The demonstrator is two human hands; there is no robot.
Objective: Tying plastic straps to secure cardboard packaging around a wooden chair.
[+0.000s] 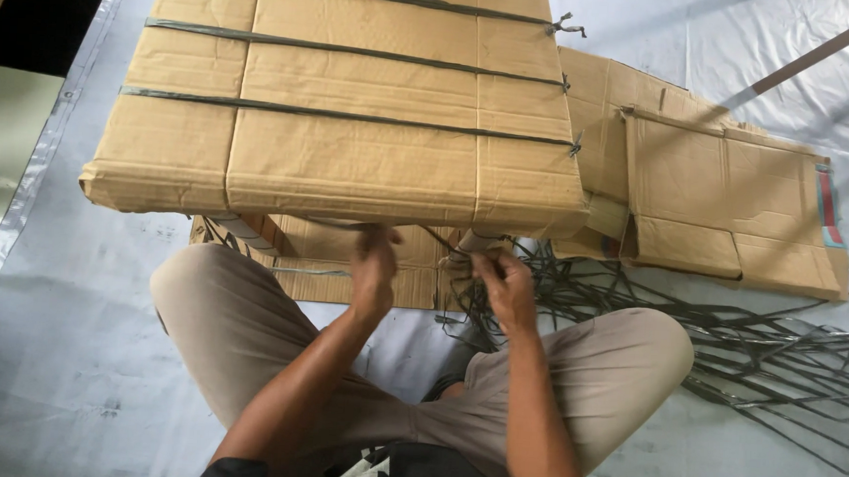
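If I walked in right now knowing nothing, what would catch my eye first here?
Most striking is the big cardboard bundle at top centre, bound by three dark straps. Just below its near edge, the left hand and right hand work close together at a strap. To the right, a tangle of loose straps sprawls over the pale floor sheet, beside flattened cardboard.

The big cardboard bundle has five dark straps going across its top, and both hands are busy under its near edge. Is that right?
Not quite. The head view shows three dark straps across the bundle, not five. The rest holds: the left hand and right hand are both at its near edge.
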